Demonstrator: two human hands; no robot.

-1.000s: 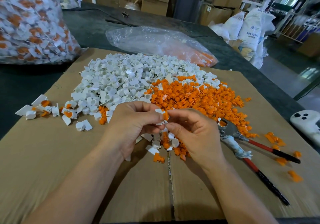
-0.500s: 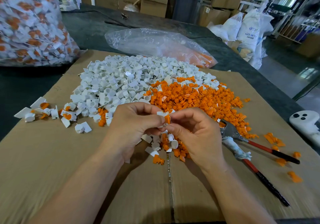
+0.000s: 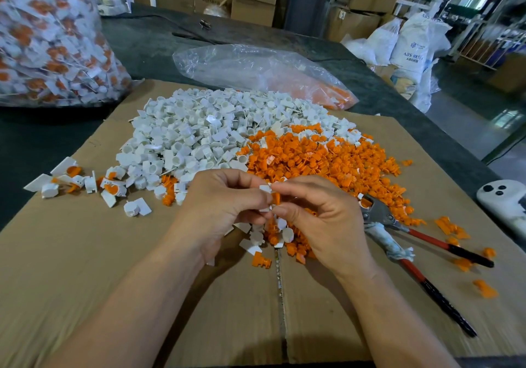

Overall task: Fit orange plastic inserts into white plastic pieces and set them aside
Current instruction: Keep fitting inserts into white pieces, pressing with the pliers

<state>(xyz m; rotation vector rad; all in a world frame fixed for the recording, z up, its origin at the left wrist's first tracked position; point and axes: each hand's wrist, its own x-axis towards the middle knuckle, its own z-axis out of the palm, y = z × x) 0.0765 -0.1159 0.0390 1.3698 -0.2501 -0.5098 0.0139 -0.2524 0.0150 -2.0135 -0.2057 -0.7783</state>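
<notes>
A few finished pieces (image 3: 85,181) lie far left, a big white pile (image 3: 199,134) waits beside them, the left hand (image 3: 225,211) pinches a white piece (image 3: 264,189) against the orange insert (image 3: 275,197) pinched by the right hand (image 3: 321,219), and the big orange pile (image 3: 327,160) suggests most work is left.

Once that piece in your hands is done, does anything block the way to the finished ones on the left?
Nothing tall. The left hand and right hand pinch the white piece with its orange insert above the cardboard; only low loose parts lie between it and the finished pieces.
</notes>
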